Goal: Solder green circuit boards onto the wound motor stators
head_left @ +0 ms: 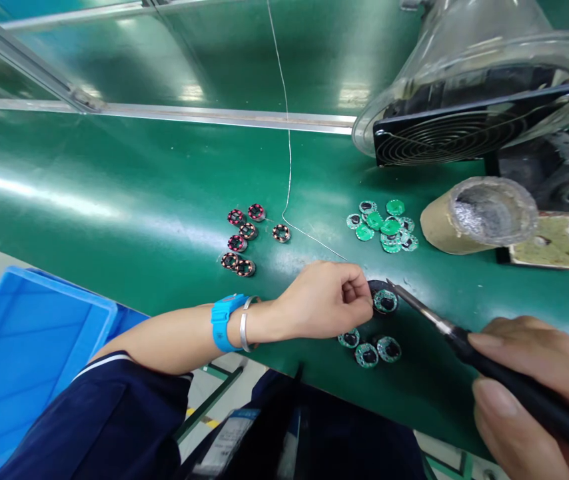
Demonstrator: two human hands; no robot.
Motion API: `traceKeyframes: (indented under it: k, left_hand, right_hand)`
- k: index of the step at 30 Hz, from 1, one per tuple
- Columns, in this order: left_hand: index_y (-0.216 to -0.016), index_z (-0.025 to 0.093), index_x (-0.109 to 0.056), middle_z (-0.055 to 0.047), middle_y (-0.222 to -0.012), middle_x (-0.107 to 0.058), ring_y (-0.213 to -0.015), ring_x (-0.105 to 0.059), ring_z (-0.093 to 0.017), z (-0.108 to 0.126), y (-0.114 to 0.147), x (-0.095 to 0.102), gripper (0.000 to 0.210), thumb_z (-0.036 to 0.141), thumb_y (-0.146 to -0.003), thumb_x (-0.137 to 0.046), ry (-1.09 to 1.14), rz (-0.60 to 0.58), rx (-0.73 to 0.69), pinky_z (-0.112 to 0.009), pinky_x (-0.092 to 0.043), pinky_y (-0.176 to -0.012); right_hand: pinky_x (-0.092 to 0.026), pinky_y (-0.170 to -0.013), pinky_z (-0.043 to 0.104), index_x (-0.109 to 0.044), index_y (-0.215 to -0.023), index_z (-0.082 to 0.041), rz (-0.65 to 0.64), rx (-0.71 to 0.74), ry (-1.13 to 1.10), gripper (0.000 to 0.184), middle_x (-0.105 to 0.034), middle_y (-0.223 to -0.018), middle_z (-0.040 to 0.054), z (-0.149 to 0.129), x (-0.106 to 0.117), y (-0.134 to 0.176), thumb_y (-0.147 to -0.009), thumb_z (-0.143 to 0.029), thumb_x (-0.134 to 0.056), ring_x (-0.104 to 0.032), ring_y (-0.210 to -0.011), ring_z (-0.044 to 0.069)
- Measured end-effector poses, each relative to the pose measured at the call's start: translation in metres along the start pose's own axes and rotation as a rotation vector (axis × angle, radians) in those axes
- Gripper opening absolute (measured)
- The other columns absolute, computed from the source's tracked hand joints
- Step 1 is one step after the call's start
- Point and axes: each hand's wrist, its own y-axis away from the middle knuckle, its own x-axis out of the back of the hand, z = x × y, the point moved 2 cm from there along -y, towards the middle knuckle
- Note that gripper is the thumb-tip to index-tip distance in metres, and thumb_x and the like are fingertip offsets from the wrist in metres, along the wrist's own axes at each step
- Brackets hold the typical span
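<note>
My left hand (329, 300) is closed, fingers pinched, beside a round black holder (375, 287) with a green circuit board (385, 301) on it. A thin silvery solder wire (290, 167) runs down from above and into this hand; its end is hidden by the fingers. In my right hand (534, 387) is a soldering iron (464, 343), held by its black handle. Its tip stands just above the holder's right edge, apart from the board as far as I can tell. Several coils with boards on them (366, 355) stand just below my left hand.
Several small copper-wound coils (237, 243) stand on the green table (164, 173) at left. A pile of round green boards (389, 227) lies right of centre. A cardboard-like cup (447, 223), a fan (444, 133) and a yellowish sponge (549, 243) are at right. A blue bin (29, 373) is lower left.
</note>
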Motion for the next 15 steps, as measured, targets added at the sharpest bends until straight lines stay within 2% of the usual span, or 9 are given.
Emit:
traceKeyframes:
  k: [3, 6, 9, 11, 13, 15]
  left_hand:
    - [-0.071, 0.016, -0.064, 0.004, -0.062, -0.063, -0.055, -0.057, -0.007, 0.0, 0.0, 0.0, 0.004, 0.015, -0.071, -0.06, -0.007, 0.001, -0.001, -0.019, -0.043, -0.051]
    - [-0.072, 0.017, -0.064, 0.004, -0.065, -0.065, -0.056, -0.057, -0.008, -0.001, 0.0, 0.0, 0.005, 0.017, -0.072, -0.059, -0.014, 0.0, -0.014, -0.019, -0.044, -0.053]
    - [-0.073, 0.017, -0.065, 0.003, -0.065, -0.065, -0.057, -0.057, -0.008, -0.001, 0.0, 0.0, 0.006, 0.018, -0.072, -0.059, 0.002, -0.008, -0.018, -0.02, -0.045, -0.054]
    - [-0.074, 0.017, -0.065, 0.003, -0.065, -0.065, -0.058, -0.057, -0.009, -0.002, 0.0, 0.0, 0.007, 0.019, -0.073, -0.058, 0.021, -0.02, -0.005, -0.021, -0.045, -0.055]
    - [-0.075, 0.017, -0.064, 0.003, -0.065, -0.064, -0.058, -0.056, -0.009, -0.003, 0.0, -0.001, 0.008, 0.019, -0.073, -0.058, 0.047, -0.033, 0.009, -0.021, -0.045, -0.055]
    - [-0.076, 0.016, -0.064, 0.002, -0.065, -0.063, -0.059, -0.055, -0.009, -0.004, 0.0, -0.001, 0.008, 0.02, -0.074, -0.057, 0.084, -0.047, 0.012, -0.021, -0.046, -0.055]
  right_hand:
    - [-0.046, -0.051, 0.031, -0.063, -0.115, -0.029, -0.037, 0.042, 0.036, 0.039, -0.061, -0.073, 0.0006, 0.002, 0.003, 0.001, -0.082, -0.009, -0.057, -0.059, -0.061, 0.014]
    - [-0.047, -0.053, 0.031, -0.063, -0.116, -0.029, -0.053, -0.101, 0.106, 0.035, -0.066, -0.084, 0.0023, 0.006, 0.0, 0.01, -0.085, -0.013, -0.06, -0.062, -0.067, 0.015]
    - [-0.05, -0.057, 0.029, -0.062, -0.123, -0.029, 0.068, -0.16, 0.198, 0.041, -0.07, -0.086, -0.0005, 0.012, -0.009, 0.017, -0.086, -0.011, -0.062, -0.065, -0.066, 0.013]
    - [-0.052, -0.063, 0.027, -0.063, -0.123, -0.027, 0.103, -0.05, 0.261, 0.043, -0.071, -0.086, -0.0021, 0.017, -0.017, 0.018, -0.084, -0.01, -0.067, -0.066, -0.068, 0.012]
    - [-0.053, -0.07, 0.025, -0.064, -0.119, -0.024, 0.013, 0.054, 0.306, 0.042, -0.072, -0.092, -0.0012, 0.023, -0.027, 0.014, -0.08, -0.012, -0.073, -0.067, -0.073, 0.012]
    - [-0.054, -0.075, 0.026, -0.064, -0.116, -0.022, -0.081, 0.097, 0.3, 0.04, -0.072, -0.098, 0.0007, 0.026, -0.033, 0.01, -0.079, -0.014, -0.075, -0.067, -0.077, 0.012]
